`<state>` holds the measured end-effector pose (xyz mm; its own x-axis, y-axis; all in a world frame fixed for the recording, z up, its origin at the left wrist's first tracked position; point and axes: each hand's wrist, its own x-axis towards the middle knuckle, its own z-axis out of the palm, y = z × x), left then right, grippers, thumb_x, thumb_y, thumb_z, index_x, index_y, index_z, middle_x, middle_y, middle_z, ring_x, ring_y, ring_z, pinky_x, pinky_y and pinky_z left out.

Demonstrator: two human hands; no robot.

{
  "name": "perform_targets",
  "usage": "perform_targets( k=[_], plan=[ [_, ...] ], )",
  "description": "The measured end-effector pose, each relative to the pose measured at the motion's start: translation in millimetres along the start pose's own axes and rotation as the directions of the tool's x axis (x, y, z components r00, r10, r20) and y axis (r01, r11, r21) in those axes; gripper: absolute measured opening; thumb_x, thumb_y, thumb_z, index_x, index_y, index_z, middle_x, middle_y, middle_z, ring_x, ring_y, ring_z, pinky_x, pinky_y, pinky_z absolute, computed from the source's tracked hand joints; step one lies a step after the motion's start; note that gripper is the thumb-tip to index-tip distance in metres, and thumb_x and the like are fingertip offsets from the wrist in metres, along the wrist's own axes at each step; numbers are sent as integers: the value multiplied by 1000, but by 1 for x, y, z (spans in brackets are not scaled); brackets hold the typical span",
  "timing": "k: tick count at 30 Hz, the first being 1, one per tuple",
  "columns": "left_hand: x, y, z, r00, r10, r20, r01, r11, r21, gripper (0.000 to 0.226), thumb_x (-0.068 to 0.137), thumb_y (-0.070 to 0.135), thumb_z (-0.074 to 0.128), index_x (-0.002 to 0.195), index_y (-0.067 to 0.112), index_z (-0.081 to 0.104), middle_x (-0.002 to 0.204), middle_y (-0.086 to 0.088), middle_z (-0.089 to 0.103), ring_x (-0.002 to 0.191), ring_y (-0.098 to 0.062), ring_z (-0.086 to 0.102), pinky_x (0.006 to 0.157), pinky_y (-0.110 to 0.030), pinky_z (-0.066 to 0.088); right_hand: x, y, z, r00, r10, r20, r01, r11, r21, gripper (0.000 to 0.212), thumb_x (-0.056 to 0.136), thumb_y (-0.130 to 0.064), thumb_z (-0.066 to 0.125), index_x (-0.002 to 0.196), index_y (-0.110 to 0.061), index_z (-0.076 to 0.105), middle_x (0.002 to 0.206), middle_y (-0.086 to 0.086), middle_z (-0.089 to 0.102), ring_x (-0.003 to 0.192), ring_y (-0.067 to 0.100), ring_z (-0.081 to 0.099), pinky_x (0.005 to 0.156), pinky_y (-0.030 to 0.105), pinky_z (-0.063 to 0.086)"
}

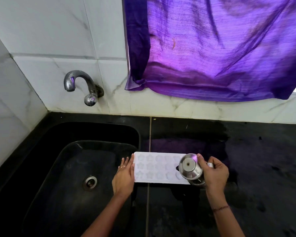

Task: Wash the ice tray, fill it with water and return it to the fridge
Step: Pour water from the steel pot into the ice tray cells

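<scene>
a steel jug (190,168) hides the right end of the white ice tray (157,168); whether its cups hold water is hard to tell. the tray lies on the black desk (255,159) just right of the sink (92,129), under a purple curtain (220,48). the left hand (124,177) lies flat, fingers straight, against the tray's sink-side end; the right hand (214,171) grips the tilted jug.

We see a black counter (263,168) with a black sink (41,168) sunk into its left end, a steel drain (90,182) in the sink floor, and a pale seam (150,134) running front to back just right of the sink. A curved chrome tap (80,84) sticks out of the white marbled wall tiles (50,31) above the sink's back edge. We also log a purple curtain (220,48) hanging above the counter's back right edge, and a wet-looking patch (195,134) right of the seam.
</scene>
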<state>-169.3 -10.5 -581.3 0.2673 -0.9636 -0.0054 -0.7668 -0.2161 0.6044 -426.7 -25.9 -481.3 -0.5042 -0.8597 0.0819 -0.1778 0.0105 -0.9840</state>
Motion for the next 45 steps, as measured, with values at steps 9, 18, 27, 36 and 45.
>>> perform_targets(
  k=[9, 18, 27, 36, 45],
  plan=[
    [-1, 2, -1, 1000, 3, -3, -3, 1000, 9, 45, 102, 35, 22, 147, 35, 24, 153, 9, 31, 145, -6, 13, 115, -29, 27, -1, -4, 0, 999, -51, 1, 51, 998, -38, 49, 78, -11, 75, 49, -9, 35, 48, 4, 35, 41, 3, 35, 44, 9, 33],
    [-3, 7, -5, 1000, -14, 19, 14, 1000, 21, 45, 102, 35, 20, 147, 37, 22, 154, 10, 27, 146, -6, 10, 114, -30, 23, -1, -3, -1, 999, -41, 4, 41, 999, -20, 50, 79, -9, 74, 49, -10, 34, 48, 2, 33, 42, 5, 31, 44, 11, 31],
    [-3, 6, -5, 1000, -23, 15, 23, 1000, 18, 45, 102, 35, 20, 147, 38, 23, 154, 10, 29, 145, -5, 11, 113, -32, 28, 5, 0, -7, 994, 102, -38, -98, 991, 91, 50, 79, -13, 74, 51, -14, 32, 49, -2, 33, 47, 5, 30, 49, 20, 33],
    [-4, 9, -7, 999, -40, 23, 39, 999, 16, 45, 102, 35, 21, 147, 38, 24, 154, 11, 28, 145, -5, 10, 112, -35, 27, 6, 2, -13, 992, 113, -59, -106, 987, 118, 50, 79, -14, 74, 51, -15, 32, 49, -2, 35, 42, 2, 30, 47, 19, 33],
    [-4, 6, -5, 1000, -23, 9, 23, 1000, 8, 45, 102, 36, 21, 147, 37, 25, 153, 9, 31, 145, -7, 13, 113, -33, 31, 7, 2, -19, 998, -35, -53, 35, 999, 1, 49, 80, -10, 73, 50, -10, 34, 49, 3, 32, 38, 1, 33, 42, 7, 31]
  ],
)
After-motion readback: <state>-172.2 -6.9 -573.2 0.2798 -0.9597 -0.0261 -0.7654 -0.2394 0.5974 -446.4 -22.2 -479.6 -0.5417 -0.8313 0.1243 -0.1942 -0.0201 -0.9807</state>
